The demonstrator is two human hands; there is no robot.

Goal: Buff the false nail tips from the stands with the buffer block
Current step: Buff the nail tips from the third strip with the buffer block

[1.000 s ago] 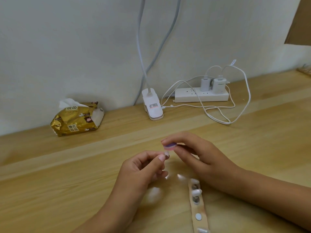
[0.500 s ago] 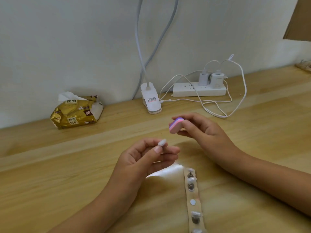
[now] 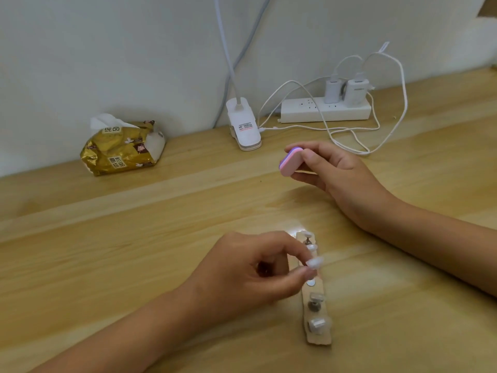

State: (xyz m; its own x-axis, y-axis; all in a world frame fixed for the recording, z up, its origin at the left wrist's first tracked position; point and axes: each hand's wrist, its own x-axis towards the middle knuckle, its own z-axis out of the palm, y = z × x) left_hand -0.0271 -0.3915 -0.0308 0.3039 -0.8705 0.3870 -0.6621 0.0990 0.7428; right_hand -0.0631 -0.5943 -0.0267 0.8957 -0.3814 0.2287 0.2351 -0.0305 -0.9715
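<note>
Low in the frame, right of the centre, the strip of stands [image 3: 318,339] lies on the desk [image 3: 134,265]; several stands on it carry tips, and one round disc [image 3: 311,283] in the middle looks bare. Just above this disc the left hand [image 3: 250,275] holds a false nail tip [image 3: 315,263]; its grip is a pinch, thumb and forefinger closed on the tip, the other fingers curled. We judge that the tip is going back to the strip. To do this well, we would bring it down straight over the bare disc, keep the pinch light so the tip does not bend or spring away, and let go only when it sits; we cannot tell if there is a stand under the tip. Higher, right of the centre, the right hand [image 3: 341,173] has its grip closed on the pink and purple buffer block [image 3: 289,162], well apart from the tip; it should wait there. Farther, by the wall, stand a tissue pack [image 3: 121,149] at the left, a lamp clip [image 3: 244,127] and a power strip [image 3: 325,111].

Half a second ago the tip was raised above the strip, near the block; now the left hand has come down to the strip, and the two hands are farther apart.
</note>
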